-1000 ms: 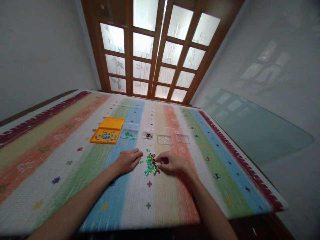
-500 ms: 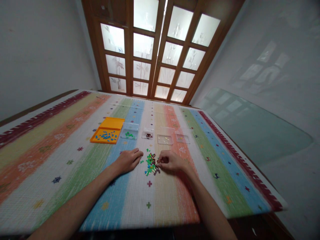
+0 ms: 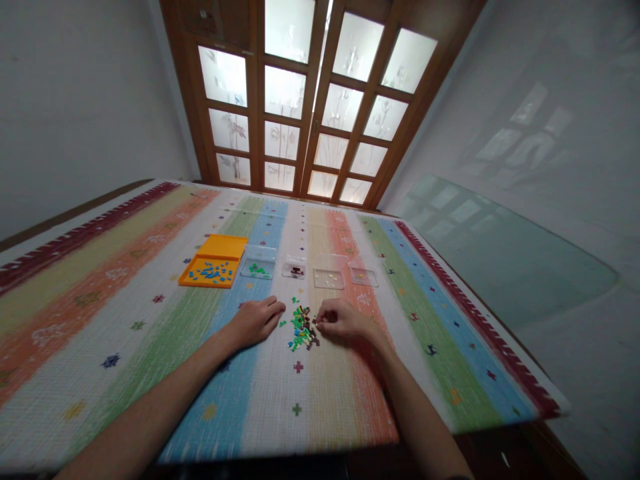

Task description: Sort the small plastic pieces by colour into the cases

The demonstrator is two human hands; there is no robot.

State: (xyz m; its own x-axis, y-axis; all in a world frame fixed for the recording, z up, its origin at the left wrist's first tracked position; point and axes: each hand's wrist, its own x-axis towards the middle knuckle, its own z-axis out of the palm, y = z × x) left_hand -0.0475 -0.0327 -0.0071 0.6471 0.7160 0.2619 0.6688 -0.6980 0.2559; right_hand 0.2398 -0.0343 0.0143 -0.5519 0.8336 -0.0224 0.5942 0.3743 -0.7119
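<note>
A mixed pile of small plastic toy bricks, green, brown, blue, yellow and cream, lies on the striped cloth between my hands. My left hand rests on the cloth just left of the pile, palm down, fingers loosely bent and apparently holding nothing. At the pile's right edge, beside brown bricks, my right hand has thumb and fingers pinched together. Whatever sits between those fingertips is too small to make out.
Behind the pile stands a row of cases: an orange open-lidded case with blue bricks, then clear boxes with green, brown, cream and yellow pieces. The patterned tablecloth covers the table.
Both hands keep nearly the same place by the pile. The whole view has shifted very slightly; the cases and pile look unchanged.
</note>
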